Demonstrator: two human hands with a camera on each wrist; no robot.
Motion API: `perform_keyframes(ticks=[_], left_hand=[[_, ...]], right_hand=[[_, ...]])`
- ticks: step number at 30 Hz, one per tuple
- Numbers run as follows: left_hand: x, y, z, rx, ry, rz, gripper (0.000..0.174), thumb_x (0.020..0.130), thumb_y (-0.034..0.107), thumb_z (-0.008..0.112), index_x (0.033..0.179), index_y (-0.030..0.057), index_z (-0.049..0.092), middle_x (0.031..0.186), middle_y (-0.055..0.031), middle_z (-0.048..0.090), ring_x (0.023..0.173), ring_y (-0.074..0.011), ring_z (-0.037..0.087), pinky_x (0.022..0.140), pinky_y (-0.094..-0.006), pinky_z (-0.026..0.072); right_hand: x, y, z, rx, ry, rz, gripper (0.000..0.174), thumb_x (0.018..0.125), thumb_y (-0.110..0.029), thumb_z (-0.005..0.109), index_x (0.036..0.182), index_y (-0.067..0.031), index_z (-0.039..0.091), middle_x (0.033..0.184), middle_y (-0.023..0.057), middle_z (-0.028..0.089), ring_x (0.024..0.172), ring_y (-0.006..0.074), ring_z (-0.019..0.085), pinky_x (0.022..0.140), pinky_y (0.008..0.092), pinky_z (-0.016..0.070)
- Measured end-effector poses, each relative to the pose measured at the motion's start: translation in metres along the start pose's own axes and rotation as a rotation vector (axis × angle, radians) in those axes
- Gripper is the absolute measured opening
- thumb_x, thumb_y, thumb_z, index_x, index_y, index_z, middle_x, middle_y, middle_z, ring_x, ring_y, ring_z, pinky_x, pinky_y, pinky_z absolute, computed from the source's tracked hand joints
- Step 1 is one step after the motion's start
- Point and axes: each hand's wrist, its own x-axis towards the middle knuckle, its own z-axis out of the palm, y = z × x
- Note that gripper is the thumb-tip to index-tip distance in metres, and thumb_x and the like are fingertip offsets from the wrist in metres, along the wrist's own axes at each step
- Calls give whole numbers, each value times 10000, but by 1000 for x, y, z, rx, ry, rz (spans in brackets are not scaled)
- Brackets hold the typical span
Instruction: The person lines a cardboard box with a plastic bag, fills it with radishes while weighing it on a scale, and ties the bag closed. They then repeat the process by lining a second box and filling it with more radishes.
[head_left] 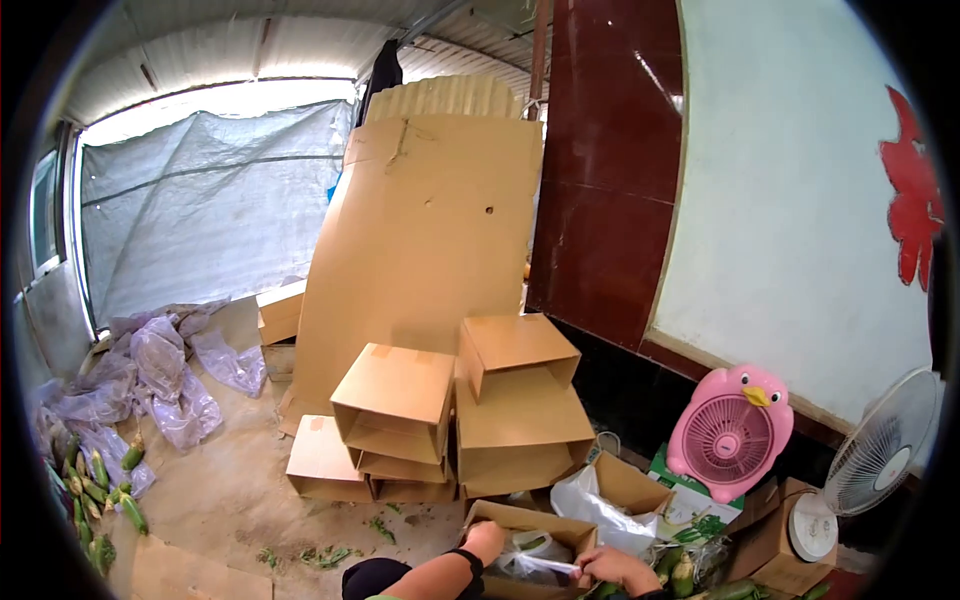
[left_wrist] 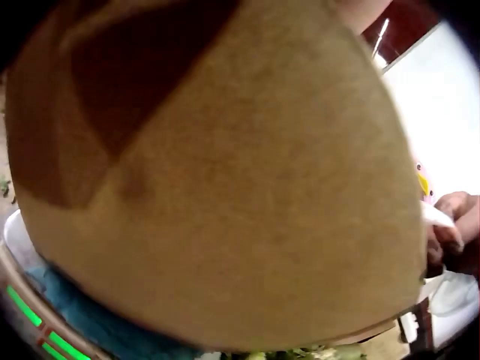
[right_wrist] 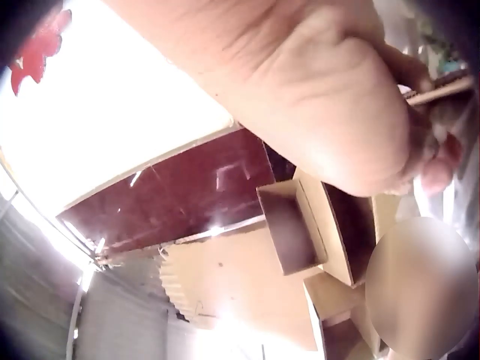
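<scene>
An open cardboard box (head_left: 566,528) with a clear plastic bag (head_left: 535,560) inside stands at the bottom of the head view. My left hand (head_left: 485,541) is at its left side, fingers bent down and mostly hidden; what they hold cannot be seen. At the right side my right hand (head_left: 615,567) pinches a gathered white strip of the plastic between curled fingers. Brown cardboard (left_wrist: 247,195) fills most of the left wrist view, with my right hand (left_wrist: 456,217) beyond it. The right wrist view shows my right hand's palm and wrist (right_wrist: 322,97), fingertips bent at the plastic.
Empty cartons (head_left: 395,385) are stacked ahead, before a tall cardboard sheet (head_left: 420,230). A plastic-lined box (head_left: 635,487), a pink fan (head_left: 730,440) and a white fan (head_left: 885,450) are at right. Corn ears (head_left: 100,490) and purple plastic (head_left: 165,370) lie at left.
</scene>
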Motion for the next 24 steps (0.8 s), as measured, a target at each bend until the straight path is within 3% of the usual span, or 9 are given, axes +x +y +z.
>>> perform_keyframes(ticks=[2, 4, 6, 8, 11, 15, 20, 22, 24], left_hand=[[3, 0, -4, -4, -32, -32, 216, 811, 150, 487, 847, 53, 677, 893, -153, 654, 817, -286, 646, 705, -368, 518], [1, 2, -19, -159, -34, -171, 209, 807, 169, 505, 840, 61, 681, 873, -148, 658, 830, -300, 642, 709, -367, 517], [0, 9, -47, -195, -33, -183, 205, 793, 138, 498, 824, 42, 677, 852, -158, 658, 847, -317, 637, 709, -362, 519], [2, 13, -71, -446, 119, -269, 248, 820, 186, 497, 862, 7, 663, 808, -157, 659, 650, -234, 630, 535, -327, 489], [-32, 21, -123, -1501, -320, -81, 245, 837, 216, 557, 964, 20, 631, 730, -34, 608, 470, -66, 361, 397, -217, 247], [-45, 27, -122, -1429, -361, -1, 254, 844, 223, 577, 1006, 33, 621, 647, 24, 510, 462, -55, 355, 383, -204, 223], [-31, 6, -107, -1482, -462, 30, 257, 844, 282, 590, 989, 78, 645, 547, 54, 442, 423, -58, 304, 366, -207, 195], [-22, -4, -104, -1247, -409, 25, 238, 839, 258, 575, 928, 54, 660, 515, -3, 498, 405, -98, 419, 348, -237, 274], [-17, -7, -95, -814, -80, 9, 281, 818, 273, 562, 835, 11, 660, 578, -112, 595, 487, -204, 572, 433, -331, 434]], right_hand=[[-10, -12, -2, -44, 25, 34, 136, 737, -66, 528, 770, -27, 654, 741, 4, 651, 682, 85, 550, 666, 226, 432], [-11, -13, -6, 442, 15, 211, 118, 753, -22, 521, 771, 4, 634, 778, 45, 658, 729, 112, 590, 676, 214, 439], [-7, -17, -4, 635, 53, 179, 137, 777, -10, 502, 831, 10, 626, 845, 56, 654, 766, 121, 596, 647, 215, 445], [-1, -19, 4, 1034, 120, 120, 194, 825, 14, 464, 953, 20, 611, 979, 76, 644, 841, 139, 610, 588, 217, 456], [16, -45, 13, 1091, 187, -29, 312, 795, 86, 478, 1093, 38, 558, 1008, 62, 618, 830, 147, 599, 663, 252, 514], [39, -55, 35, 1092, 210, -155, 516, 736, 146, 521, 1224, -15, 487, 973, 23, 587, 802, 113, 541, 686, 237, 486], [48, -43, 33, 868, 238, -186, 533, 715, 73, 615, 1223, -40, 498, 943, -3, 580, 798, 84, 513, 733, 207, 428], [46, -48, 33, 755, 250, -86, 501, 725, 30, 649, 1206, -33, 522, 888, -22, 555, 803, 74, 507, 712, 192, 408], [47, -43, 38, 605, 352, -51, 345, 757, -38, 651, 1098, -18, 599, 875, -4, 600, 775, 82, 533, 698, 212, 423]])
